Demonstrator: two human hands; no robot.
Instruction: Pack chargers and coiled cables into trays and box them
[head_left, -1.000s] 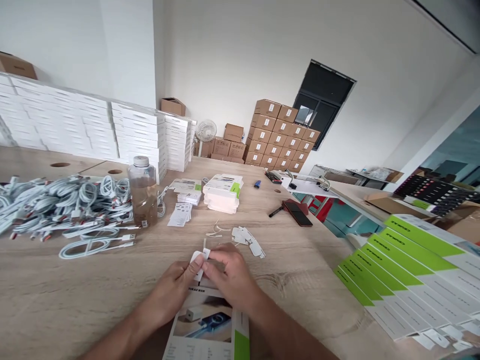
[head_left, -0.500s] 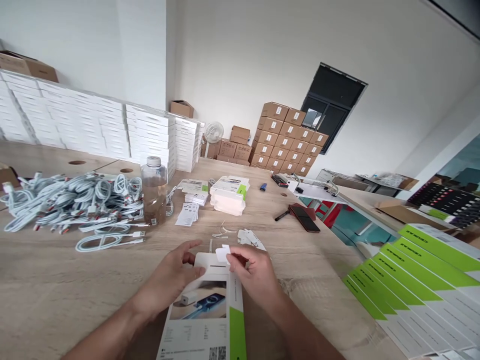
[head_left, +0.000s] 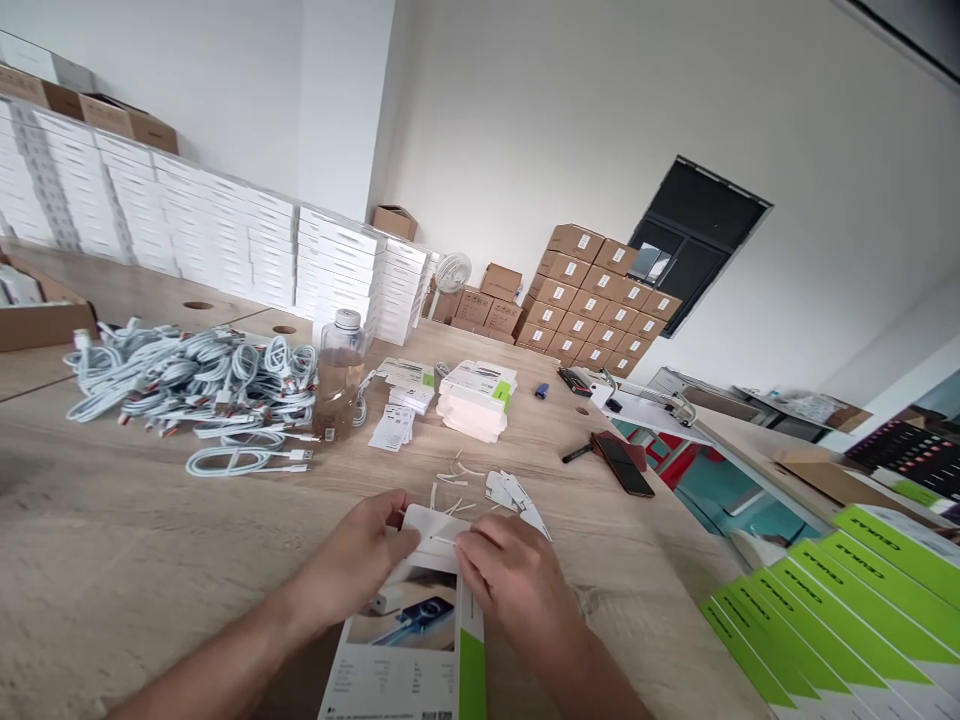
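Note:
A flat white and green packaging box (head_left: pixel 397 660), printed with a phone and charger picture, lies in front of me with its white end flap (head_left: pixel 442 530) towards the far side. My left hand (head_left: pixel 364 550) grips the flap's left edge between thumb and fingers. At the flap's right side, the fingers of my right hand (head_left: pixel 517 575) are pinched together by a thin slit. They cover that corner, so the small tab there is mostly hidden. Just beyond the hands lie white paper scraps (head_left: pixel 517 497) and thin white strips (head_left: pixel 454 475).
A heap of white cables (head_left: pixel 202 375) and a clear bottle (head_left: pixel 339 380) stand left. Small white boxes (head_left: pixel 476 395) and printed cards (head_left: pixel 391 427) sit mid-table. A phone (head_left: pixel 626 465) lies right, with overlapping green boxes (head_left: pixel 810 600) at the lower right.
My right hand has pressed closer to the flap, and the white tab that stood up in its fingers is now mostly covered. My view has swung slightly left.

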